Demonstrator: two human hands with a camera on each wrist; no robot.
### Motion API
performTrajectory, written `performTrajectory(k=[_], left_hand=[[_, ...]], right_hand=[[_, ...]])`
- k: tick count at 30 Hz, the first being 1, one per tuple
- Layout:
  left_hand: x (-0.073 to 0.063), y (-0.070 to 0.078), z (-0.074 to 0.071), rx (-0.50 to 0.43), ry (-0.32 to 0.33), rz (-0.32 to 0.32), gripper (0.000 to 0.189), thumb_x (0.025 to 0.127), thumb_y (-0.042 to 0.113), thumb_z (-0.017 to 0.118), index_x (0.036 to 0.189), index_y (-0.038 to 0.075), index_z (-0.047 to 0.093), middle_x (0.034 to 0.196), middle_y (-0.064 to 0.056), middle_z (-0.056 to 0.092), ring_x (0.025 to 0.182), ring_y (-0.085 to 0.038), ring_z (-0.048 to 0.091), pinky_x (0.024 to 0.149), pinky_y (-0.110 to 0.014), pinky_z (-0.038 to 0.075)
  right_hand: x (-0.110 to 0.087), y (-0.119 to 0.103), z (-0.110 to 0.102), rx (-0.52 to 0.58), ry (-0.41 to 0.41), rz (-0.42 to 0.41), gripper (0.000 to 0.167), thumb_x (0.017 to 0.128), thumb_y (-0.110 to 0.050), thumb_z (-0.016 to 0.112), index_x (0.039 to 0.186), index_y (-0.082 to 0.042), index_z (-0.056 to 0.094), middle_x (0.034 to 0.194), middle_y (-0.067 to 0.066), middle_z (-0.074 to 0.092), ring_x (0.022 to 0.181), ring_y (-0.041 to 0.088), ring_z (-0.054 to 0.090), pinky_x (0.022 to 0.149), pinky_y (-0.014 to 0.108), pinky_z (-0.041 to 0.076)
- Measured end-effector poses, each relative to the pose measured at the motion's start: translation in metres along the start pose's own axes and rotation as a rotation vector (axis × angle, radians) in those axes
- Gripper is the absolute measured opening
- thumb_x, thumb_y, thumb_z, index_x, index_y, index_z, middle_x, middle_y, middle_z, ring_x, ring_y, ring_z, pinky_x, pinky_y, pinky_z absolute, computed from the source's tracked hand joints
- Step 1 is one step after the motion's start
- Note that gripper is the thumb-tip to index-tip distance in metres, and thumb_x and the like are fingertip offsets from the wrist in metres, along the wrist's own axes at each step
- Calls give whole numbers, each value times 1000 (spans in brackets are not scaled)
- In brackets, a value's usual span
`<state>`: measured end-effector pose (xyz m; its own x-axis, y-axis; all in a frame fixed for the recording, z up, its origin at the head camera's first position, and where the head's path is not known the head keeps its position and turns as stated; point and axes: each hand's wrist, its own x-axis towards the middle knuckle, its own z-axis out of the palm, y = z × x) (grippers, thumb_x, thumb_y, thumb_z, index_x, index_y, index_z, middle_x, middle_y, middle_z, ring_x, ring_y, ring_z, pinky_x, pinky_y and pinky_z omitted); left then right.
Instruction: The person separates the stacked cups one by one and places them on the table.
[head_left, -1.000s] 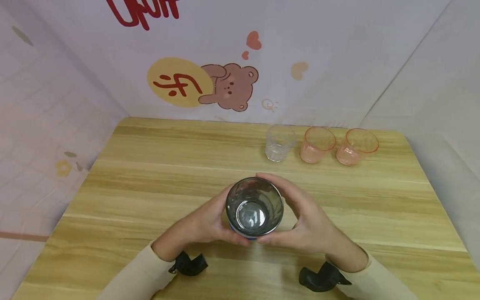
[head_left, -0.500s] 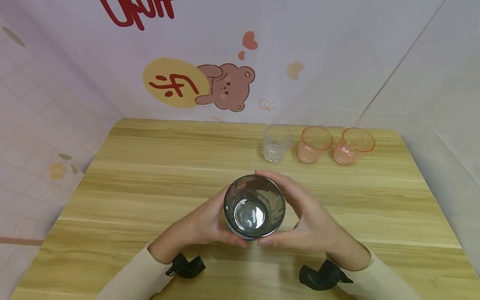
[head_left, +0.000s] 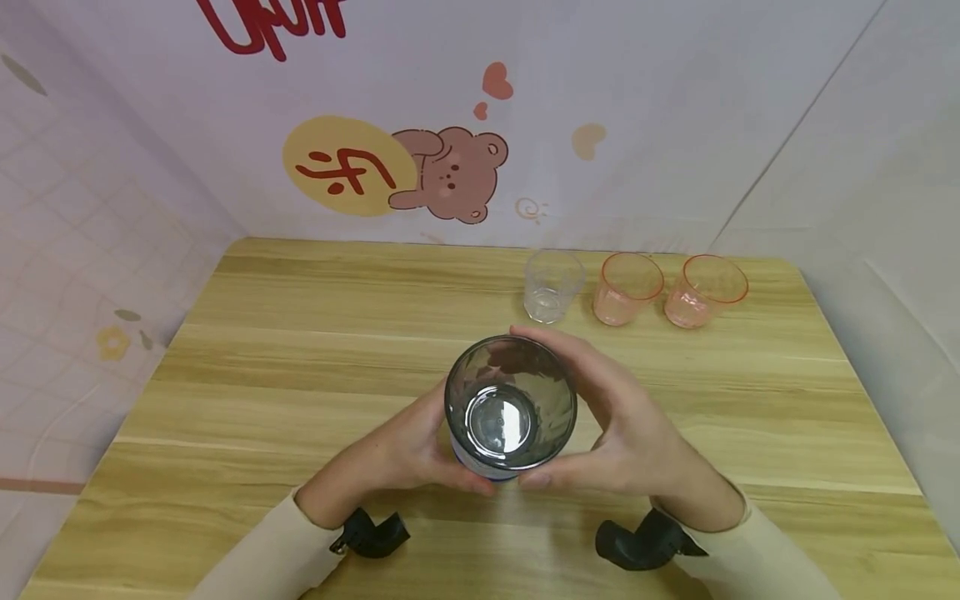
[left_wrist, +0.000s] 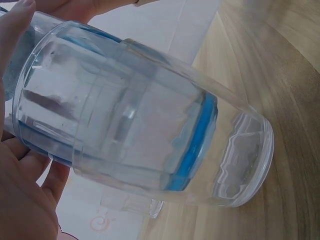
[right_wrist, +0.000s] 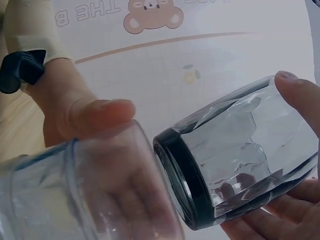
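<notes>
My right hand (head_left: 622, 417) grips a grey-tinted faceted cup (right_wrist: 245, 140) round its side, thumb and fingers on opposite walls. Below it, my left hand (head_left: 405, 446) holds a stack of two cups, mostly hidden in the head view. In the left wrist view the outer one is a clear cup (left_wrist: 242, 160); nested inside it sits a cup with a blue base (left_wrist: 197, 142), its upper part standing out of the clear one. The grey cup's dark base is right at the stack's open rim in the right wrist view. Looking down, the grey cup holds nothing visible.
At the back right of the wooden table (head_left: 300, 333) a clear cup (head_left: 551, 292) and two pink cups, one pink cup (head_left: 618, 304) beside the other pink cup (head_left: 690, 304), stand in a row. Behind them rises a white wall (head_left: 660, 100) with a printed bear.
The grey cup has risen towards the head camera, and my right hand has gone up with it. My left hand has stayed almost in place with the stack. The head view has shifted slightly.
</notes>
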<state>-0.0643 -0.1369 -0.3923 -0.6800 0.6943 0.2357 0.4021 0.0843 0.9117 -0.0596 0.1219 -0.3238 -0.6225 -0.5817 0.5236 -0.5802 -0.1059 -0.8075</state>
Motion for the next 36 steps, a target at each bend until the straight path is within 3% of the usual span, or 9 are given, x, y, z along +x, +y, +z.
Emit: performTrajectory(k=[8, 15, 22, 29, 32, 36], left_hand=[[-2, -1, 0, 34, 16, -4, 120, 78, 40, 99, 170, 22, 24, 168, -5, 45, 155, -26, 44, 134, -51, 32], [-4, 2, 1, 60, 36, -42, 122, 74, 35, 102, 169, 19, 27, 169, -6, 45, 158, -28, 40, 133, -55, 31], [-4, 0, 1, 54, 35, -28, 121, 79, 51, 96, 171, 19, 24, 170, -8, 43, 157, -30, 42, 131, -56, 34], [-7, 3, 1, 90, 38, -51, 121, 71, 19, 102, 167, 11, 29, 165, -14, 48, 152, -32, 49, 129, -56, 39], [-7, 4, 1, 112, 37, -57, 120, 69, 16, 102, 164, 7, 31, 161, -16, 52, 148, -33, 52, 127, -58, 41], [-8, 2, 1, 67, 15, -60, 113, 71, 14, 101, 162, 6, 34, 155, -15, 57, 144, -31, 56, 126, -54, 43]], right_hand=[[11, 3, -5, 35, 17, -87, 102, 81, -21, 98, 155, 17, 39, 152, 11, 63, 141, 23, 60, 121, 35, 49], [18, 4, -9, 42, 31, -58, 102, 82, -20, 97, 155, 18, 37, 151, 18, 63, 141, 26, 61, 122, 38, 50], [22, 7, -11, 40, 49, -46, 103, 77, -8, 99, 155, 18, 37, 148, 21, 64, 137, 27, 64, 120, 41, 52], [30, 17, -17, 51, 65, -101, 97, 84, -19, 95, 153, 20, 39, 148, 19, 64, 136, 27, 64, 117, 42, 54], [33, 21, -20, 64, 69, -98, 95, 87, -21, 93, 154, 19, 39, 149, 20, 63, 138, 27, 64, 117, 45, 54], [35, 24, -23, 80, 86, -81, 91, 88, -19, 93, 155, 14, 42, 148, 21, 63, 139, 27, 63, 117, 47, 54]])
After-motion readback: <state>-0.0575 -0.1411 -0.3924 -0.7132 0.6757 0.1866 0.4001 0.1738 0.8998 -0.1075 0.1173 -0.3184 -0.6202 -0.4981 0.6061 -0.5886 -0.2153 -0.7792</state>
